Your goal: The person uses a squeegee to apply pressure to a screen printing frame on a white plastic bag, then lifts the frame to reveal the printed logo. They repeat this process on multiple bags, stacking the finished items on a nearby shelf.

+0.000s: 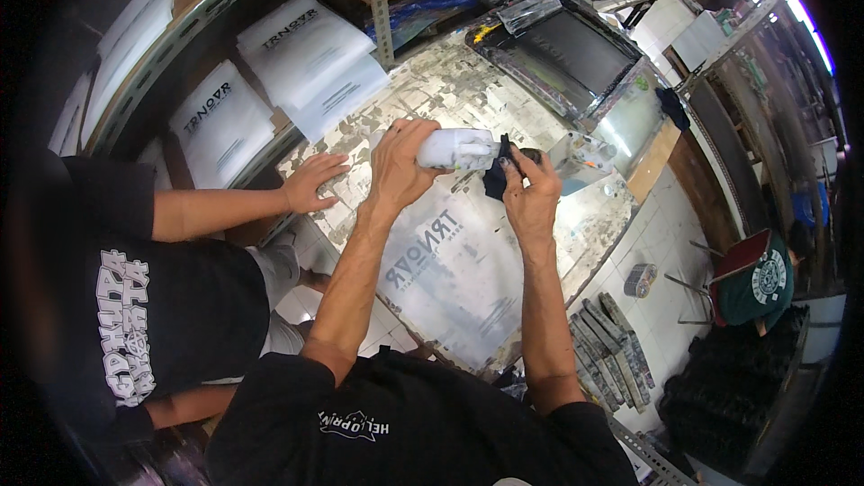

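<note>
Above the worn, paint-flaked table (441,81), my left hand (402,162) is wrapped round a white plastic bottle (454,149), which lies tilted on its side with its narrower end toward the right. Fingers of my right hand (533,187) pinch a black cloth (496,182) against that end of the bottle. The cloth hides the bottle's tip. Beneath both hands a translucent white printed plastic sheet (454,279) is spread on the table, with dark lettering on it; whether it is a bag I cannot tell.
At the left a co-worker's hand (315,182) rests on the table edge. Stacks of printed sheets (220,117) fill the metal shelf (382,9) there. A dark framed screen (562,54) and a clear container (583,157) stand at the far right. Several stained bars (607,351) lie on the floor.
</note>
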Action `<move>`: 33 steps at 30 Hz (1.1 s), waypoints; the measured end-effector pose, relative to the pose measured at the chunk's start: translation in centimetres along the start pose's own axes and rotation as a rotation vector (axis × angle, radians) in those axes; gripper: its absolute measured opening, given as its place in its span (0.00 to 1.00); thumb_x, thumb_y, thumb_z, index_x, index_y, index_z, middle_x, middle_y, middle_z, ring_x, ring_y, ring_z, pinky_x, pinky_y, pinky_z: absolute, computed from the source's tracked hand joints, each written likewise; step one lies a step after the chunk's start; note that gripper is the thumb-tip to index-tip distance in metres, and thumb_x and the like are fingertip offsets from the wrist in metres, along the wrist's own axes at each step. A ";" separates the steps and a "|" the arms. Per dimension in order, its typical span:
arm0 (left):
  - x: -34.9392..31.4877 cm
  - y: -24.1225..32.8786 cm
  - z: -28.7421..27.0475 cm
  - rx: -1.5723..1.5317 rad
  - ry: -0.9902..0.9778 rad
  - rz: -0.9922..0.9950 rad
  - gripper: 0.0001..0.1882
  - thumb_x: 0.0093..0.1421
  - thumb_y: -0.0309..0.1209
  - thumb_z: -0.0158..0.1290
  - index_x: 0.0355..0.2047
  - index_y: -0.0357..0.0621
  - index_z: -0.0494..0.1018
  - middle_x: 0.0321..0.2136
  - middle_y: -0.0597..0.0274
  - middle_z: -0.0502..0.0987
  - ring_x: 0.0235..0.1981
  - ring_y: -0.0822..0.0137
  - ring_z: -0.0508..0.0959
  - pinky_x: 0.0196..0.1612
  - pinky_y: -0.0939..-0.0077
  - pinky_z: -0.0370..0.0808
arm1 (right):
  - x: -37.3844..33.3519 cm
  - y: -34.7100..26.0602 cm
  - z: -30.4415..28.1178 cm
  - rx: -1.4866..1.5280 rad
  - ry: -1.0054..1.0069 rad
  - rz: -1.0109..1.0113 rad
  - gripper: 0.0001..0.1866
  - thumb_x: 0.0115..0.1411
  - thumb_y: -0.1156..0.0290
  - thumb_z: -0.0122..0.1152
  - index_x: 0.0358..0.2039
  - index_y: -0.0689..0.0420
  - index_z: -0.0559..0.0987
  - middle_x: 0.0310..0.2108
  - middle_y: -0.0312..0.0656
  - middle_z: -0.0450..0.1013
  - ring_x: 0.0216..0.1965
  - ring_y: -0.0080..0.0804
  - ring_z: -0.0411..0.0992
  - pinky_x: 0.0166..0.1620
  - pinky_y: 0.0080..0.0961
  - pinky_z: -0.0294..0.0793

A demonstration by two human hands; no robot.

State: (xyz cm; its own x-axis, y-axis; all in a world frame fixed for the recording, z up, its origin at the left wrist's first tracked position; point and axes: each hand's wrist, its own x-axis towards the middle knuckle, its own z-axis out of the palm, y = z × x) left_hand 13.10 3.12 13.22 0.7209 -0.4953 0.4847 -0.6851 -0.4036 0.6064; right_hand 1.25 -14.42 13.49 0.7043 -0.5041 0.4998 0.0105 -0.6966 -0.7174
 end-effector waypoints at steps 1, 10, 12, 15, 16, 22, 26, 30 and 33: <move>0.3 0.3 -0.3 0.041 -0.029 0.038 0.32 0.35 0.31 0.74 0.44 0.47 0.77 0.40 0.64 0.79 0.45 0.54 0.76 0.48 0.61 0.70 | -0.3 0.5 0.1 0.014 -0.015 0.053 0.13 0.55 0.82 0.63 0.43 0.67 0.83 0.33 0.52 0.76 0.30 0.40 0.76 0.35 0.31 0.74; 3.8 2.6 -0.6 0.407 -0.297 0.225 0.24 0.37 0.26 0.66 0.40 0.52 0.79 0.34 0.69 0.78 0.44 0.59 0.74 0.50 0.64 0.63 | -4.3 5.5 5.4 0.612 0.008 0.638 0.08 0.59 0.81 0.65 0.39 0.70 0.83 0.30 0.35 0.79 0.28 0.15 0.70 0.33 0.17 0.71; 3.7 2.1 -0.4 0.398 -0.299 0.218 0.25 0.37 0.27 0.68 0.40 0.52 0.79 0.35 0.68 0.79 0.44 0.60 0.74 0.51 0.64 0.62 | -4.2 5.5 5.5 0.624 -0.023 0.618 0.09 0.59 0.81 0.66 0.39 0.71 0.83 0.29 0.36 0.79 0.28 0.16 0.71 0.33 0.17 0.71; 3.3 0.9 0.0 0.260 -0.252 0.175 0.27 0.36 0.30 0.71 0.42 0.50 0.79 0.38 0.67 0.80 0.44 0.58 0.74 0.51 0.64 0.63 | -3.5 5.6 4.9 0.516 -0.023 0.568 0.09 0.58 0.80 0.66 0.38 0.72 0.82 0.30 0.37 0.79 0.29 0.17 0.72 0.34 0.17 0.71; 3.3 0.4 0.0 0.187 -0.243 0.141 0.29 0.35 0.30 0.72 0.42 0.50 0.79 0.39 0.66 0.80 0.44 0.57 0.75 0.51 0.63 0.64 | -3.0 5.7 4.6 0.459 -0.016 0.547 0.09 0.58 0.80 0.67 0.38 0.72 0.82 0.30 0.38 0.79 0.29 0.17 0.72 0.34 0.17 0.72; 1.9 -5.4 3.3 -0.326 -0.056 -0.167 0.35 0.39 0.29 0.75 0.50 0.45 0.75 0.45 0.60 0.80 0.48 0.62 0.78 0.55 0.63 0.71 | 2.4 1.8 3.8 0.158 0.068 0.141 0.09 0.52 0.79 0.66 0.35 0.67 0.82 0.28 0.51 0.76 0.26 0.39 0.73 0.33 0.29 0.70; 0.4 -9.0 6.5 -0.746 0.038 -0.299 0.36 0.46 0.26 0.73 0.55 0.42 0.68 0.46 0.57 0.79 0.48 0.64 0.78 0.53 0.69 0.74 | 2.8 1.6 5.3 0.477 0.005 0.343 0.09 0.56 0.77 0.68 0.35 0.70 0.82 0.25 0.37 0.77 0.25 0.20 0.70 0.31 0.20 0.69; -0.5 -12.2 7.2 -0.776 0.135 -0.313 0.42 0.49 0.29 0.72 0.62 0.43 0.62 0.51 0.52 0.77 0.51 0.59 0.77 0.56 0.67 0.73 | -1.0 1.8 2.7 0.477 -0.072 0.396 0.07 0.58 0.79 0.67 0.36 0.69 0.83 0.27 0.34 0.76 0.26 0.18 0.70 0.32 0.17 0.69; -1.4 -13.2 7.1 -0.556 0.185 -0.295 0.47 0.50 0.35 0.72 0.66 0.42 0.59 0.59 0.47 0.72 0.58 0.55 0.73 0.61 0.63 0.70 | -7.0 3.2 -0.3 0.319 -0.154 0.419 0.10 0.56 0.82 0.66 0.39 0.71 0.82 0.32 0.39 0.79 0.32 0.21 0.73 0.36 0.19 0.72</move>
State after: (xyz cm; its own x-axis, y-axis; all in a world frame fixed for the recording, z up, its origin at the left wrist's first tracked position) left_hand 20.38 3.68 0.02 0.9102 -0.2643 0.3188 -0.3356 -0.0201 0.9418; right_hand -3.89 -13.29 7.86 0.7900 -0.6078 0.0801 -0.0952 -0.2506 -0.9634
